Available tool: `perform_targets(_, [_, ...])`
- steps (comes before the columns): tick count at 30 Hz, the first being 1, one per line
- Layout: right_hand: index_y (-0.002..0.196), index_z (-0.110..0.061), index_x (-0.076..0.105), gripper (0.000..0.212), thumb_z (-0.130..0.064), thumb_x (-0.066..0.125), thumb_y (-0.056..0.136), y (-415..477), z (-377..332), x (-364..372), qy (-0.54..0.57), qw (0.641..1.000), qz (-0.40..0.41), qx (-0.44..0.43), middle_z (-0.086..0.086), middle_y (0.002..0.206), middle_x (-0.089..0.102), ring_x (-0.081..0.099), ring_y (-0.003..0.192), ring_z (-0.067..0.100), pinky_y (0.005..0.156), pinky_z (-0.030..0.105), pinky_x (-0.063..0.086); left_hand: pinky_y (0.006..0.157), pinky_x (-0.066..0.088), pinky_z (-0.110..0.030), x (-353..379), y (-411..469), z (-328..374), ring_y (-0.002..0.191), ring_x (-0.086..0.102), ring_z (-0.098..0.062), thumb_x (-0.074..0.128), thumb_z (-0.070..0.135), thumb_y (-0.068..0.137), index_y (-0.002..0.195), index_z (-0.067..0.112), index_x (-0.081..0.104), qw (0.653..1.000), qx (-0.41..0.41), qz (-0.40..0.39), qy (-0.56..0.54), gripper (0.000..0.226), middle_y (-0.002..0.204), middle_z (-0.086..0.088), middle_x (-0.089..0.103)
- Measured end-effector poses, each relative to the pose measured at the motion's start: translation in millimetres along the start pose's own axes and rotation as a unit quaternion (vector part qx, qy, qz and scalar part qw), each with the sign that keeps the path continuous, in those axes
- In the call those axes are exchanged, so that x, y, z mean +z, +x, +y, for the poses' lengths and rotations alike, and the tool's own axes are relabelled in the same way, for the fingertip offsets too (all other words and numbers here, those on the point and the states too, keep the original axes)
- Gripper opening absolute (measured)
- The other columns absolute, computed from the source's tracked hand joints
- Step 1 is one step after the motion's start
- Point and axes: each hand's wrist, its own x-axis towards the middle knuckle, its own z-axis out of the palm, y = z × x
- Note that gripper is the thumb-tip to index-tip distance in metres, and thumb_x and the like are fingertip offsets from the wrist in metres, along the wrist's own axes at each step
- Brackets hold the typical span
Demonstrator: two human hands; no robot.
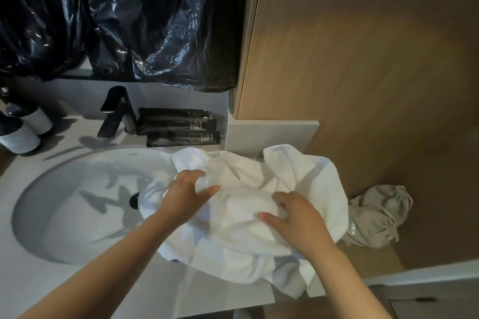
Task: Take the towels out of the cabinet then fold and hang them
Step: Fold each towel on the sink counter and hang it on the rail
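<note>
Towel (246, 215), white and crumpled, lies in a heap on the counter (129, 290) at the right side of the basin (77, 215). Its left part spills over the basin's right rim, close to the dark drain (134, 199). Its lower folds hang over the counter's front edge, and one corner stands up towards the back right.

My left hand (186, 195) rests on the towel's left part with the fingers spread and loose and the thumb held apart, gripping nothing. My right hand (298, 223) lies on the right part with its fingertips sunk into the cloth. I cannot tell whether they pinch a fold or only press on it.

At the counter's back edge a black faucet (116, 111) stands behind the basin. Three black tubes (178, 124) lie side by side just right of it. Two pale cups (23, 132) with dark tops sit at the back left corner. Black plastic sheeting (129, 21) hangs over the wall above the counter.

Past the counter's right edge, a grey cloth (375, 217) sits bunched just beside the towel, against a wooden panel (363, 59).
</note>
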Motion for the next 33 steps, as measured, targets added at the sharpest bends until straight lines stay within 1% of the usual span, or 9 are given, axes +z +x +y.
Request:
perform_targets(7, [0.123, -0.029, 0.057, 0.052, -0.064, 0.056, 0.085, -28, 7, 18, 0.03, 0.999, 0.038, -0.009, -0.018, 0.099, 0.051, 0.049, 0.083, 0.0, 0.069, 0.015, 0.04, 0.102, 0.039, -0.037, 18, 33, -12, 0.13, 0.043, -0.029, 0.066, 0.059, 0.08, 0.147, 0.015, 0.031, 0.995, -0.084, -0.048, 0.025, 0.087, 0.146, -0.011, 0.038])
perform_targets(13, [0.114, -0.03, 0.062, 0.048, -0.067, 0.045, 0.089, -21, 0, 19, 0.024, 0.998, 0.054, 0.02, -0.016, 0.093, 0.056, 0.051, 0.077, 0.001, 0.065, 0.011, 0.036, 0.101, 0.041, -0.036, 18, 51, -26, 0.126, 0.047, -0.028, 0.068, 0.059, 0.078, 0.145, 0.013, 0.034, 0.989, -0.108, -0.085, 0.057, 0.088, 0.135, -0.008, 0.051])
perform_targets(15, [0.104, -0.03, 0.063, 0.038, -0.062, 0.049, 0.09, -17, -2, 18, 0.019, 0.997, 0.064, 0.03, -0.016, 0.087, 0.054, 0.051, 0.074, 0.003, 0.063, 0.013, 0.036, 0.095, 0.042, -0.033, 20, 50, -27, 0.118, 0.051, -0.027, 0.068, 0.054, 0.081, 0.135, 0.012, 0.047, 0.987, -0.098, -0.091, 0.088, 0.071, 0.125, -0.008, 0.056])
perform_targets(18, [0.094, -0.031, 0.059, 0.025, -0.055, 0.056, 0.09, -13, -4, 18, 0.003, 0.997, 0.076, 0.03, -0.014, 0.086, 0.056, 0.051, 0.08, 0.005, 0.065, 0.018, 0.039, 0.069, 0.039, -0.027, 21, 43, -32, 0.086, 0.057, -0.023, 0.068, 0.039, 0.086, 0.082, 0.016, 0.062, 0.993, -0.075, -0.068, 0.056, 0.024, 0.079, 0.003, 0.058])
perform_targets(19, [0.09, -0.03, 0.057, 0.021, -0.051, 0.058, 0.091, -12, -4, 18, 0.003, 0.997, 0.08, 0.023, -0.013, 0.084, 0.057, 0.052, 0.081, 0.007, 0.067, 0.02, 0.041, 0.063, 0.037, -0.027, 19, 39, -32, 0.078, 0.056, -0.023, 0.068, 0.034, 0.087, 0.069, 0.016, 0.057, 0.995, -0.071, -0.056, 0.048, 0.027, 0.069, 0.003, 0.054])
perform_targets(22, [0.08, -0.024, 0.051, 0.02, -0.035, 0.061, 0.093, -8, -5, 11, 0.062, 0.995, 0.079, 0.022, -0.007, 0.073, 0.062, 0.058, 0.073, 0.013, 0.064, 0.024, 0.044, 0.061, 0.04, -0.027, 11, 32, -32, 0.069, 0.056, -0.023, 0.064, 0.024, 0.09, 0.066, 0.014, 0.051, 0.998, -0.056, -0.023, 0.007, 0.029, 0.064, -0.002, 0.056])
perform_targets(25, [0.076, -0.022, 0.051, 0.021, -0.029, 0.061, 0.093, 2, -5, -6, 0.148, 0.986, 0.069, 0.023, -0.004, 0.068, 0.062, 0.06, 0.068, 0.018, 0.063, 0.031, 0.047, 0.061, 0.055, -0.025, 1, 23, -21, 0.06, 0.066, -0.021, 0.059, 0.016, 0.093, 0.073, 0.009, 0.047, 0.987, -0.061, 0.002, -0.149, 0.024, 0.071, -0.008, 0.06])
perform_targets(29, [0.101, -0.027, 0.062, 0.03, -0.052, 0.065, 0.085, 17, -12, -12, 0.14, 0.99, 0.015, -0.002, -0.015, 0.098, 0.067, 0.062, 0.09, 0.007, 0.082, 0.025, 0.05, 0.062, 0.056, -0.02, -12, 11, -3, 0.065, 0.072, -0.014, 0.058, 0.013, 0.095, 0.084, 0.007, 0.052, 0.969, -0.01, 0.042, -0.242, 0.014, 0.08, -0.005, 0.067])
perform_targets(33, [0.143, -0.025, 0.042, 0.06, -0.048, 0.061, 0.091, 33, -31, -2, 0.237, 0.971, -0.018, -0.001, -0.013, 0.129, 0.053, 0.051, 0.119, 0.007, 0.103, 0.026, 0.039, 0.067, 0.057, -0.022, -23, -3, 5, 0.071, 0.069, -0.009, 0.059, 0.013, 0.094, 0.081, 0.012, 0.054, 0.969, 0.055, 0.057, -0.233, 0.014, 0.076, -0.002, 0.065])
